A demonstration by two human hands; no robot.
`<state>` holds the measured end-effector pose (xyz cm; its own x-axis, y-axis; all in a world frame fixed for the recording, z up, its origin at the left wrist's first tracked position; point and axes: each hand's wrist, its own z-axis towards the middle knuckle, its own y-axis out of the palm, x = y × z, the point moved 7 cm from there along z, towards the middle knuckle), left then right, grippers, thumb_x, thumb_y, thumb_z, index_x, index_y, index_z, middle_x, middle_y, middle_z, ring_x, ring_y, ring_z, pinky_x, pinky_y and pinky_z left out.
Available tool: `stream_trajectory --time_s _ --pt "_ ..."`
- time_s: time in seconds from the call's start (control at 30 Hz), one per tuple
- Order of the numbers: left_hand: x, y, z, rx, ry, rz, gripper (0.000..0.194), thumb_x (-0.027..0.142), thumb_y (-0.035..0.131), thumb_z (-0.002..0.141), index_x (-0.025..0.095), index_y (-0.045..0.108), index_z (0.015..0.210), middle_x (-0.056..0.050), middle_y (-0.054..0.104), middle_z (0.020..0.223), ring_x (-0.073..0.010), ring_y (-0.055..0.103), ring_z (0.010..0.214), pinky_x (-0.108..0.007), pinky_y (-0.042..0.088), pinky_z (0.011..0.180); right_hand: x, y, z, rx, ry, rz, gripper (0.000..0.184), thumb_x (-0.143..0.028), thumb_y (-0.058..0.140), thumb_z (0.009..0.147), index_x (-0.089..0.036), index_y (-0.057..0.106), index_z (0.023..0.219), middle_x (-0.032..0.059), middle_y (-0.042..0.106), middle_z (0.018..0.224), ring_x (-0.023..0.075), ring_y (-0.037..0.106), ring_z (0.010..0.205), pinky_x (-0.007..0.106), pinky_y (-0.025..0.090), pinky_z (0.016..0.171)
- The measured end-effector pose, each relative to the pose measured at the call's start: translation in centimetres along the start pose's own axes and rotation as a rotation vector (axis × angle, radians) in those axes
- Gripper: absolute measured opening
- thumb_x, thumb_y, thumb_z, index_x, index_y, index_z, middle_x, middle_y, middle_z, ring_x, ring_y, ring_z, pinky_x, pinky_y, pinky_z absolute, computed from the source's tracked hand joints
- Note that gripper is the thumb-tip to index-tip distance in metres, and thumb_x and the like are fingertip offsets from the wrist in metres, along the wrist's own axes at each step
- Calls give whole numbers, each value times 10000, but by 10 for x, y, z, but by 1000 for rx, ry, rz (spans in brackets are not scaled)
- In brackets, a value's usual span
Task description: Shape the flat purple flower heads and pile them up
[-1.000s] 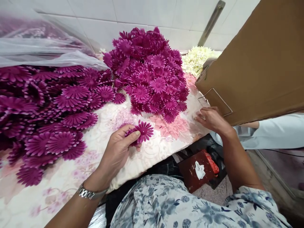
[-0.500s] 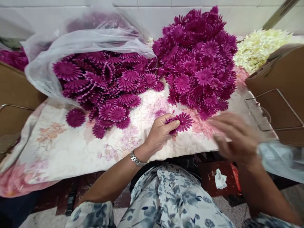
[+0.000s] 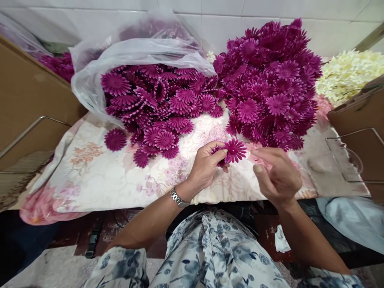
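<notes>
In the head view my left hand [image 3: 205, 164], a metal watch on its wrist, pinches a small stack of magenta artificial flower heads. The outermost flower head [image 3: 236, 151] faces up past my thumb, its petals spread. Just to the right of it is my right hand [image 3: 279, 176], thumb and index finger apart and nothing visible between them. Its other fingers are curled and partly hidden. Both hands are above the front part of a floral cloth [image 3: 99, 184].
Loose magenta flower heads [image 3: 165, 140] spill from a clear plastic bag [image 3: 90, 68] at left. A taller heap of magenta flowers [image 3: 270, 84] stands behind my hands. Cream flowers [image 3: 348, 74] lie at far right. Cardboard boxes [image 3: 33, 92] with wire handles flank the cloth.
My right hand has come in from the right, closer to the flower heads in my left hand. My left hand keeps its grip. The whole view has shifted slightly.
</notes>
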<state>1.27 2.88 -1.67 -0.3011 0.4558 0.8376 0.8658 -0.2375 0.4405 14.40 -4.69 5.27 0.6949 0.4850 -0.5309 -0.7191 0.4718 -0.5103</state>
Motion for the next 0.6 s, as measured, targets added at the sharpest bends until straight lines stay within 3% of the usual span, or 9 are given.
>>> stream_trajectory --time_s 0.03,0.1,0.2,0.3,0.37,0.6 --pt "1 0 0 -17 25 30 117 241 644 674 162 573 725 42 544 574 -81 502 451 -216 441 413 11 3 2 25 143 70 384 -178 638 788 -237 588 1165 61 654 1039 173 615 962 347 520 848" --pt "5 2 0 -67 92 131 90 237 625 703 159 583 721 39 536 573 -78 504 469 -212 441 444 34 24 3 -56 426 282 356 -270 669 783 -225 587 1126 47 647 1009 155 618 900 314 524 790" --pt "16 2 1 -93 235 321 66 225 597 745 162 598 761 33 553 611 -66 502 492 -204 437 490 50 56 1 -184 637 558 204 -353 674 780 -190 628 895 -2 637 789 112 596 709 258 494 663" --pt "29 -7 5 -43 337 419 60 206 601 750 173 587 798 31 567 678 -53 498 512 -192 429 505 57 61 4 -113 673 575 177 -346 672 784 -178 620 765 -33 584 671 80 525 620 225 422 596" --pt "33 -13 11 -38 329 421 52 212 595 761 173 584 793 35 553 653 -54 489 504 -187 415 489 58 60 8 -105 660 513 181 -349 651 801 -175 618 764 -38 550 652 74 482 604 223 382 575" --pt "26 -26 23 -41 253 296 84 246 590 769 170 573 737 47 493 575 -53 443 446 -180 385 421 47 66 26 -225 495 312 296 -341 500 889 -178 475 643 -51 406 576 65 369 540 222 301 516"
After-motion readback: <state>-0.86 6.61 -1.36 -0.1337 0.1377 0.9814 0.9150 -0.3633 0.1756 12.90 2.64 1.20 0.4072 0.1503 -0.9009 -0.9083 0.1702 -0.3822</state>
